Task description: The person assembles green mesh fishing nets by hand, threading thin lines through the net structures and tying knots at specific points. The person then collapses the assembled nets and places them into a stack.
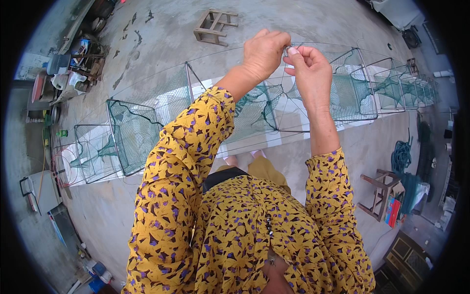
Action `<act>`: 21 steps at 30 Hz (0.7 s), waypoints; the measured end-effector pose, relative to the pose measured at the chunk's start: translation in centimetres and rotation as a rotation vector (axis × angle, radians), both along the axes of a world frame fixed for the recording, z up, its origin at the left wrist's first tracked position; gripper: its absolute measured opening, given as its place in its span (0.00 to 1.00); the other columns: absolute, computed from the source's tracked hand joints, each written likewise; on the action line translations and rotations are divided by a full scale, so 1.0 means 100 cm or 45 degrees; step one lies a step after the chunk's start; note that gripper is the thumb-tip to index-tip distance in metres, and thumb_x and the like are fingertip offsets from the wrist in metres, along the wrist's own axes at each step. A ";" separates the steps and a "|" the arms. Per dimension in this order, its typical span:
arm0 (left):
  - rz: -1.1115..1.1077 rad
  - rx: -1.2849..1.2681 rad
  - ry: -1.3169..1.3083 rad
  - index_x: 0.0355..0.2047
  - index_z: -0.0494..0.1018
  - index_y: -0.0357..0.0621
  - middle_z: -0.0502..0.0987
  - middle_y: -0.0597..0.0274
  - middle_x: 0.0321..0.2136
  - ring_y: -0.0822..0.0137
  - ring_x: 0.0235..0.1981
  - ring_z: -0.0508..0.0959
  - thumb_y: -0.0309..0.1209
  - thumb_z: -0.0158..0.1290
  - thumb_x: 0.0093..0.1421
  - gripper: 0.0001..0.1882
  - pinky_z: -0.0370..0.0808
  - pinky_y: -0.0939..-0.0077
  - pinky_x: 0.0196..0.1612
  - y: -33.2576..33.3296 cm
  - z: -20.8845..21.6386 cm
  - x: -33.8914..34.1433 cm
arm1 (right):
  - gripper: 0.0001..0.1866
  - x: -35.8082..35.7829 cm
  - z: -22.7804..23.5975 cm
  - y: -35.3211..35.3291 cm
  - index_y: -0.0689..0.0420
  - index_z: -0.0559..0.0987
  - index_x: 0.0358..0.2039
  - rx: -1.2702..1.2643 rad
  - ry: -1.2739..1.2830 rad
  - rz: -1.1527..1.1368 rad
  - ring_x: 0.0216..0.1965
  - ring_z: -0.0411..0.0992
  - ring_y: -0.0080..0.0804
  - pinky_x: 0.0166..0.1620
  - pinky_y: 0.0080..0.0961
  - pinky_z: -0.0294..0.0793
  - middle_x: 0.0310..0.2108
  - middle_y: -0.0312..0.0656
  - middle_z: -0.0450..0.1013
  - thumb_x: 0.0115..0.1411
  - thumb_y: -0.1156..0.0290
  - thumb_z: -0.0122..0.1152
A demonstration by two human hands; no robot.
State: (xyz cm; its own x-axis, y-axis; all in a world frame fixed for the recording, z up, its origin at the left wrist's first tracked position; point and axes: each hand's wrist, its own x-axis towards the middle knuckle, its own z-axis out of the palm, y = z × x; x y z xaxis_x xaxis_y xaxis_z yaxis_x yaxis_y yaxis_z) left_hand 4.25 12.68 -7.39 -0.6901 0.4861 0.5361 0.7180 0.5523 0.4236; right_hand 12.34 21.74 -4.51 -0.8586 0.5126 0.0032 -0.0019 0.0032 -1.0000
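My left hand point(265, 54) and my right hand point(313, 73) meet above the middle of a long green mesh net trap point(346, 94). Both are closed, their fingertips pinching a thin cord point(286, 62) between them. A small greyish bit shows at the pinch, too small to make out. From there fine lines run down to the netting. The trap stretches from left to right across the view, held apart by several dark rectangular frames point(110, 132). My left wrist is bent over, and its fingers are partly hidden behind the knuckles.
Pale strips point(181, 98) lie under the trap on the concrete floor point(161, 54). A small wooden stool point(210, 34) lies beyond it, and another stool point(379, 193) stands at right beside coiled green rope point(401, 156). Clutter point(73, 73) fills the left wall.
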 end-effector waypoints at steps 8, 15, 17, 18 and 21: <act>-0.049 0.015 0.160 0.25 0.72 0.55 0.75 0.74 0.24 0.66 0.28 0.72 0.28 0.50 0.47 0.04 0.70 0.71 0.28 0.009 0.017 -0.010 | 0.11 -0.008 -0.016 -0.030 0.64 0.72 0.30 -0.174 -0.032 -0.264 0.26 0.70 0.24 0.29 0.24 0.68 0.21 0.40 0.71 0.56 0.67 0.54; 0.018 -0.020 0.143 0.24 0.73 0.56 0.75 0.76 0.24 0.68 0.27 0.71 0.29 0.50 0.48 0.05 0.71 0.72 0.26 0.013 0.026 -0.007 | 0.08 -0.034 -0.004 -0.034 0.66 0.68 0.32 -0.824 -0.067 -0.454 0.21 0.66 0.23 0.22 0.19 0.66 0.28 0.40 0.67 0.60 0.73 0.43; 0.050 -0.017 0.133 0.24 0.73 0.56 0.75 0.76 0.24 0.68 0.27 0.71 0.29 0.50 0.47 0.05 0.71 0.72 0.26 0.004 0.026 -0.005 | 0.08 -0.038 0.001 -0.039 0.65 0.68 0.32 -1.122 -0.122 -0.549 0.20 0.67 0.23 0.20 0.19 0.66 0.26 0.39 0.68 0.60 0.73 0.45; 0.034 -0.023 0.121 0.24 0.73 0.56 0.75 0.76 0.24 0.68 0.27 0.71 0.29 0.50 0.47 0.05 0.71 0.72 0.26 0.002 0.027 -0.005 | 0.08 -0.038 0.000 -0.041 0.65 0.68 0.32 -1.120 -0.127 -0.535 0.20 0.67 0.23 0.20 0.19 0.66 0.26 0.39 0.68 0.60 0.73 0.45; -0.003 -0.029 0.130 0.24 0.73 0.56 0.75 0.77 0.23 0.68 0.26 0.71 0.29 0.50 0.47 0.04 0.71 0.72 0.25 -0.002 0.025 -0.004 | 0.06 -0.035 -0.014 -0.037 0.63 0.68 0.32 -1.263 -0.173 -0.572 0.18 0.67 0.23 0.18 0.16 0.65 0.24 0.38 0.69 0.59 0.73 0.47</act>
